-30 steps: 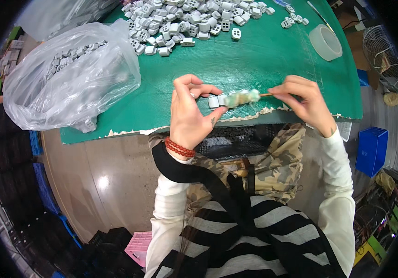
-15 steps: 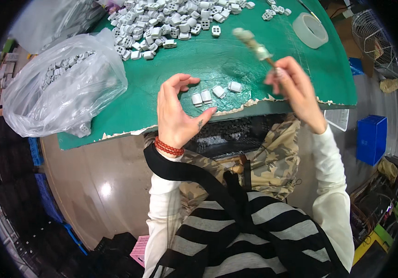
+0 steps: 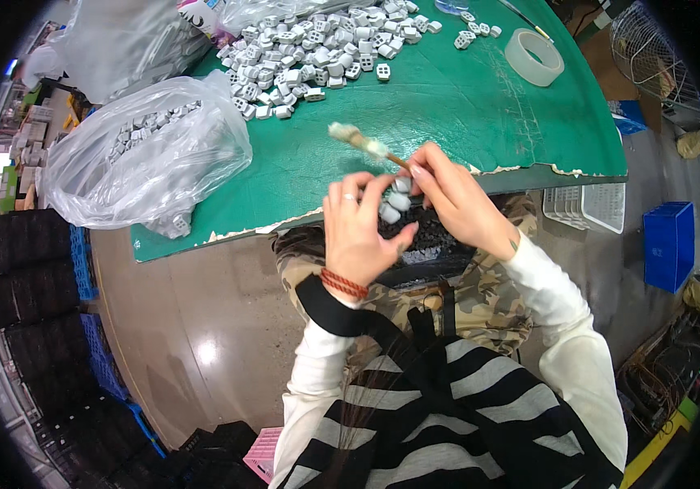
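In my right hand is a thin brown stick, gripped by the fingers, its pale lumpy wrapped end pointing left over the table. My left hand is curved at the table's front edge, with thumb and fingers apart. Several small light-grey plastic pieces are at the edge between my hands, above a dark container of small dark pieces at my lap. They are slightly blurred; whether the left fingers touch them is unclear.
On the green table lies a large heap of grey plastic pieces. A clear plastic bag of pieces sits left, and a translucent tape roll far right. White basket and blue bin stand right, below table level.
The row of grey pieces has moved from the tabletop to the front edge between my hands. My right hand, with the stick, has come left and nearer my left hand.
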`<action>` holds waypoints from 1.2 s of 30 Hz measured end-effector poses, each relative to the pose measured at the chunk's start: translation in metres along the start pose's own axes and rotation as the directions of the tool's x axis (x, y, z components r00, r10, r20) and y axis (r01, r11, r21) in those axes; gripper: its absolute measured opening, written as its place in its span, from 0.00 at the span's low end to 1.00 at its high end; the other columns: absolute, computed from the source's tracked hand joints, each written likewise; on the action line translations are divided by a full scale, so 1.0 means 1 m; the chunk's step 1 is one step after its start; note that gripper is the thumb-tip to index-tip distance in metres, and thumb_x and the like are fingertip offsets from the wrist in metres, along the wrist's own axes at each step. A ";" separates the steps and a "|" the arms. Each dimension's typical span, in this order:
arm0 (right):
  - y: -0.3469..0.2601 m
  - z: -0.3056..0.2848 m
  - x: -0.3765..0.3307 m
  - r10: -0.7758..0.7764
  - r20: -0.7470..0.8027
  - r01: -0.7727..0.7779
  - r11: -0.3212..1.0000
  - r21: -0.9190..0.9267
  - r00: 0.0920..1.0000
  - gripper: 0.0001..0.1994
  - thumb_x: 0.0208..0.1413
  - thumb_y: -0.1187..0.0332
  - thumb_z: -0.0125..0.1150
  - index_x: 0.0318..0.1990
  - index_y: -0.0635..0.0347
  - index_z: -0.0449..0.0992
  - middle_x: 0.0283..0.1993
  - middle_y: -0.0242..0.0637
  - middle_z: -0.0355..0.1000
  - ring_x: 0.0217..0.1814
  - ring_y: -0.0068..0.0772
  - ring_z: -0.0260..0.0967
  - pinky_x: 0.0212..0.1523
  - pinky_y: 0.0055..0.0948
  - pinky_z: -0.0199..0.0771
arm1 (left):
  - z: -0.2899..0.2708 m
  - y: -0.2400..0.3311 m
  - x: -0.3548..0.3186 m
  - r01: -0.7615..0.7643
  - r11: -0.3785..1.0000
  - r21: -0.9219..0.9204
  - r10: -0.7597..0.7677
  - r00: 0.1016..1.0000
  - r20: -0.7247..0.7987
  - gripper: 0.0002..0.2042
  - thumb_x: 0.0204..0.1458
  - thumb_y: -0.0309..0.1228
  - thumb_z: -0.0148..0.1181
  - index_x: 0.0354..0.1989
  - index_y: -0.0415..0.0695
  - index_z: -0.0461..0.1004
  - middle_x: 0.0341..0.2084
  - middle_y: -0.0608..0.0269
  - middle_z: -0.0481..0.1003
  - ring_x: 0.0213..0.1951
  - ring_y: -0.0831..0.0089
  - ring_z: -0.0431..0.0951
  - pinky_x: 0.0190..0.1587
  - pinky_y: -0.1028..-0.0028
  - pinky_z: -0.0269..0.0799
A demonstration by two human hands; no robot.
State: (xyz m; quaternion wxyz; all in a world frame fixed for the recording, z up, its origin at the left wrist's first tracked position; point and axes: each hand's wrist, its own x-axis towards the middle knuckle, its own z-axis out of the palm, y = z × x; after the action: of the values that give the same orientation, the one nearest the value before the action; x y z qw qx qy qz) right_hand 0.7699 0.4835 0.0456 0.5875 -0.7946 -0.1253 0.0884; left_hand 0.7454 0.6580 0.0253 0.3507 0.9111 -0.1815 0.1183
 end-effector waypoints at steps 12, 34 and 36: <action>0.019 -0.036 0.026 -0.095 -0.235 0.112 0.992 0.063 0.967 0.12 0.60 0.64 0.59 0.41 0.58 0.64 0.34 0.25 0.66 0.31 0.15 0.60 0.30 0.22 0.60 | -0.027 -0.030 0.014 0.073 0.994 -0.085 -0.091 0.969 -0.231 0.16 0.41 0.25 0.69 0.41 0.42 0.75 0.36 0.59 0.75 0.35 0.70 0.74 0.34 0.71 0.70; 0.005 -0.024 0.073 -0.045 0.024 0.045 0.999 -0.009 0.999 0.15 0.40 0.78 0.71 0.36 0.61 0.72 0.40 0.27 0.73 0.40 0.16 0.67 0.37 0.19 0.66 | -0.040 -0.043 0.047 0.125 0.968 -0.217 -0.102 0.988 0.117 0.15 0.36 0.18 0.70 0.35 0.40 0.75 0.29 0.62 0.71 0.29 0.72 0.76 0.33 0.75 0.73; -0.006 -0.024 0.062 0.011 0.041 -0.010 0.999 -0.044 0.999 0.14 0.40 0.77 0.71 0.36 0.62 0.74 0.36 0.25 0.71 0.36 0.13 0.63 0.33 0.18 0.62 | -0.037 -0.050 0.051 0.109 0.972 -0.208 -0.081 0.987 0.139 0.15 0.37 0.22 0.71 0.35 0.40 0.76 0.29 0.61 0.72 0.29 0.71 0.76 0.33 0.74 0.73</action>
State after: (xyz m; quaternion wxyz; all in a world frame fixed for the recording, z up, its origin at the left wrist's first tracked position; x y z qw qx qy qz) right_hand 0.8348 0.4822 0.0588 0.5666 -0.8060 -0.1350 0.1049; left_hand 0.8087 0.7056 0.0398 0.4401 0.8812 -0.1715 0.0218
